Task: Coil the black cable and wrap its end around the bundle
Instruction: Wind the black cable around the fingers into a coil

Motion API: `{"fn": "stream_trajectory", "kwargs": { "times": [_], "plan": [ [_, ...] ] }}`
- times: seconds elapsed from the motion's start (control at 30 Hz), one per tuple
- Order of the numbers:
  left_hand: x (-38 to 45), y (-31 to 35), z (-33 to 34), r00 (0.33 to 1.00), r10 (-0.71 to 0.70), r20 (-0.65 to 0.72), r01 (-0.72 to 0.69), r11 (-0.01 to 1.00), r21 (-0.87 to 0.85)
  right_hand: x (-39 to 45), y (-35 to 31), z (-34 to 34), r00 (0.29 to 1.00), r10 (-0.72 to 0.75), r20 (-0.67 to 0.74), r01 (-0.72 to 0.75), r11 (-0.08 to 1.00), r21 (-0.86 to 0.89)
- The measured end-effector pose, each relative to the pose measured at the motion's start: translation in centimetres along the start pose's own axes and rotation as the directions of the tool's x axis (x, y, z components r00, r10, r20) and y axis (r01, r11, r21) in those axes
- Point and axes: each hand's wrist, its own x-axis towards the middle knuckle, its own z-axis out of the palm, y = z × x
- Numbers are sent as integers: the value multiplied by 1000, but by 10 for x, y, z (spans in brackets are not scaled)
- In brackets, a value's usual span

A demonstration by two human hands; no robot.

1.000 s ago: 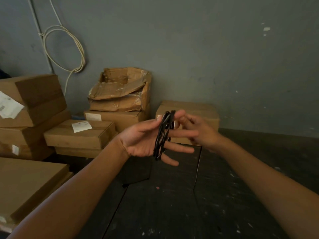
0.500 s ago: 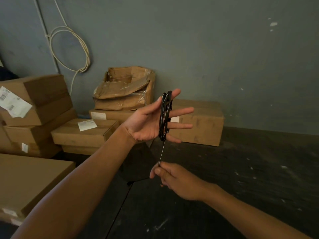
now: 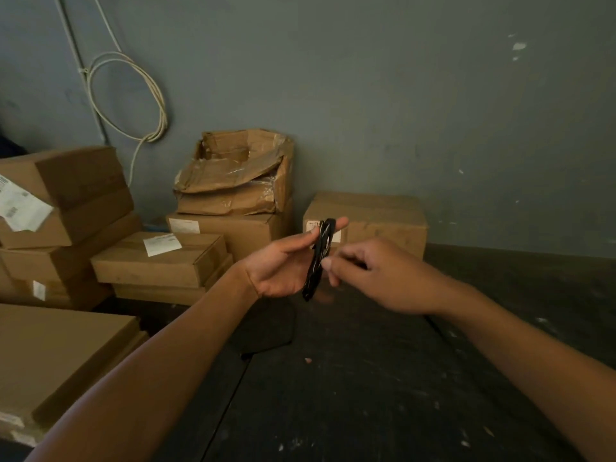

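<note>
- Two bare forearms come in from the lower corners of the frame and meet near the centre, above a dark counter with pale specks on it.
- The left hand is open, palm turned up, fingers stretched toward the right.
- The black cable is coiled around the fingers of this hand as a narrow bundle; it stands almost upright, a little tilted, just right of the centre of the frame.
- The right hand is just beside the bundle, on its right; the fingers are curled and the thumb tip touches the coil. It looks like a pinch on the cable end, but I cannot tell for sure.
- Further back, brown cardboard boxes are stacked at the left and centre, one of them crushed.
- On the grey wall, in the upper left, a white cable hangs in a loop.
</note>
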Motion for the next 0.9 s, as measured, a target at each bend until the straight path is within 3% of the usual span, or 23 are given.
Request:
{"fn": "stream_trajectory", "kwargs": {
  "times": [0.13, 0.33, 0.57, 0.73, 0.9],
  "plan": [
    [0, -7, -2, 993, -83, -88, 88, 995, 52, 7, 5, -28, 999, 39, 8, -38, 991, -125],
    [-1, -16, -1, 985, -171, -3, 170, 981, 92, 12, 5, -52, 998, 65, -26, -69, 971, -227],
    [-5, -19, 3, 957, -282, 69, 270, 951, 148, 13, 9, -56, 998, 21, 59, -5, 967, -256],
    [-12, -20, 3, 933, -343, 107, 310, 919, 246, 17, 26, -62, 997, -43, -58, 23, 949, -316],
    [-15, -18, 13, 914, -297, 278, 252, 950, 185, 15, 49, -59, 975, -115, -190, 54, 953, -298]
  ]
}}
